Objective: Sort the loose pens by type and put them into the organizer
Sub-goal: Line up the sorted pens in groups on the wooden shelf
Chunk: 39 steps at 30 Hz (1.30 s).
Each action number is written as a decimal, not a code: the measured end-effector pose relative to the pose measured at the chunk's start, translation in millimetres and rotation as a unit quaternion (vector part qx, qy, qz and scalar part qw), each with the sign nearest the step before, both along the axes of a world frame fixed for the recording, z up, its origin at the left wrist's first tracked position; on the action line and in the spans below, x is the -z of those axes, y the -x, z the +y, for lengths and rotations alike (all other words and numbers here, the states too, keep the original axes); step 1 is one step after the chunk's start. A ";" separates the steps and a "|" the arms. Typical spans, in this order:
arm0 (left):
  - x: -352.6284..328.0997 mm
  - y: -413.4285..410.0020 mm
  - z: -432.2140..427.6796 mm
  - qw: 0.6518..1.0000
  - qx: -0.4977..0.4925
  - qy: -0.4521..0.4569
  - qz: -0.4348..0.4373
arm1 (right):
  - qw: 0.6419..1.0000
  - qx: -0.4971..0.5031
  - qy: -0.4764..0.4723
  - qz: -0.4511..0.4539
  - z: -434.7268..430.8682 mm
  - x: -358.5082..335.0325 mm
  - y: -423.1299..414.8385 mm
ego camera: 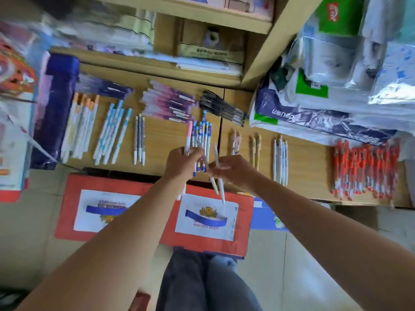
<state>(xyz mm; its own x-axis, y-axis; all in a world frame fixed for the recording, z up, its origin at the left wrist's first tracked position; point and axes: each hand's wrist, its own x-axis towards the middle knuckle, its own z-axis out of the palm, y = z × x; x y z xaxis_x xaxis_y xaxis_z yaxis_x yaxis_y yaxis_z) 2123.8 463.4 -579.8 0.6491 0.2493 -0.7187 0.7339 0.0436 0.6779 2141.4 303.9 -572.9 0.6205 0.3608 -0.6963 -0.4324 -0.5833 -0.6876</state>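
A red box lies before the wooden table, plastic bags heaped at its right.

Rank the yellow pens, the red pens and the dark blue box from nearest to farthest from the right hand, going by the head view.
1. yellow pens: on the desk, just beyond the right hand.
2. red pens: at the desk's far right.
3. dark blue box: at the far left edge.

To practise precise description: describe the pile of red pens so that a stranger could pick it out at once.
Start at the long wooden tabletop where pens lie in sorted groups. Go to its far right end, past the white pens. The red pens there are the only orange-red pile.
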 end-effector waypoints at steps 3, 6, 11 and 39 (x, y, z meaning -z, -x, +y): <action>8.5 4.1 22.7 0.998 -0.043 0.007 0.034 | 1.000 -0.007 0.002 -0.010 14.7 2.7 -6.2; 17.5 12.9 42.5 0.995 -0.071 -0.002 0.066 | 1.000 -0.008 0.008 -0.012 27.3 3.9 -13.2; 28.5 23.9 73.3 0.991 -0.116 0.002 0.067 | 0.997 -0.053 0.037 -0.037 59.1 8.7 -21.1; 53.4 -13.6 194.4 0.994 0.088 0.011 0.062 | 0.985 0.029 0.153 -0.070 180.4 47.0 -36.7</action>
